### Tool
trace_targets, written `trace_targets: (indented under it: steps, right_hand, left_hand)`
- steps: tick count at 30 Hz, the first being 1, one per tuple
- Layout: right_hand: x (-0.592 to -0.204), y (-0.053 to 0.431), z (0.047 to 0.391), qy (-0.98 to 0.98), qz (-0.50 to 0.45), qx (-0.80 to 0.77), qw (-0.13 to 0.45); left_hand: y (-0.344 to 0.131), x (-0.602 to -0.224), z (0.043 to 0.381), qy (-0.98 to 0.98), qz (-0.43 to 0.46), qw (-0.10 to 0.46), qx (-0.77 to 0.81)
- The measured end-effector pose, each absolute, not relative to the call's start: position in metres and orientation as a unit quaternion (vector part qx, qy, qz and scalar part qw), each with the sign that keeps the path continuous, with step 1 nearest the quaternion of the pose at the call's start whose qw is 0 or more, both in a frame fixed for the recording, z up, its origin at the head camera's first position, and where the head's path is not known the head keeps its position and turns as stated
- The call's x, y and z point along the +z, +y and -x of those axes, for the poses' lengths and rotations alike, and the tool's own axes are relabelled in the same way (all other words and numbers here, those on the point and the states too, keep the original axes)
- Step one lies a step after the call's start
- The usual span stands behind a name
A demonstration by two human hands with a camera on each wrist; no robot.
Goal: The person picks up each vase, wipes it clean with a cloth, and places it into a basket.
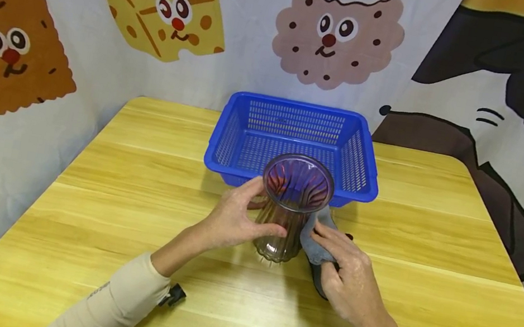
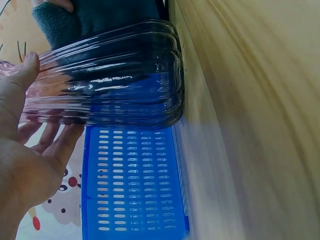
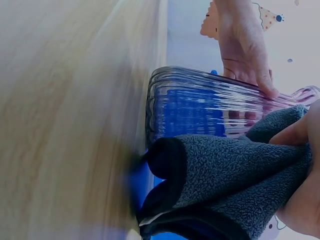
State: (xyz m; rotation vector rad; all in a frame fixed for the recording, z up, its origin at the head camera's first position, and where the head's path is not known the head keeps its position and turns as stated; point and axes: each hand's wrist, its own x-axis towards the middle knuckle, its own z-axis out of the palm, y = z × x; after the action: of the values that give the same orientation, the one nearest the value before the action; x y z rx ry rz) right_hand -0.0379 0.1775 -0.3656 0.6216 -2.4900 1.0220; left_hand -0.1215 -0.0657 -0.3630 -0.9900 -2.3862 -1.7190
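A ribbed, tinted glass vase (image 1: 282, 229) with a flared rim stands upright near the middle of the table, its tint turning purple toward the top. My left hand (image 1: 239, 214) grips its left side, thumb across the front and fingers round the back, as the left wrist view also shows. On the other side my right hand (image 1: 352, 273) holds a grey cloth (image 1: 315, 239) against the glass. In the right wrist view the cloth (image 3: 225, 170) hangs in folds with a dark edging, bunched between fingers and thumb; its lower end drops close to the tabletop.
Just behind the vase sits a blue plastic basket (image 1: 301, 107) with slotted walls, overlapped by the vase's rim in the head view. The wooden table (image 1: 98, 207) reaches back to a cloth backdrop (image 1: 248, 20) printed with cartoon snacks.
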Motion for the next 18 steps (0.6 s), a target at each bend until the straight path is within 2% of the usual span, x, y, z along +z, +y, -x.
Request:
trace_targets:
  steps: [18]
  right_hand:
    - [-0.3712,0.1812,0.0402,-0.916,-0.195,0.331,0.114]
  left_hand:
    - [-0.0627,-0.3618,0.1208,-0.780,0.303,0.014,-0.547]
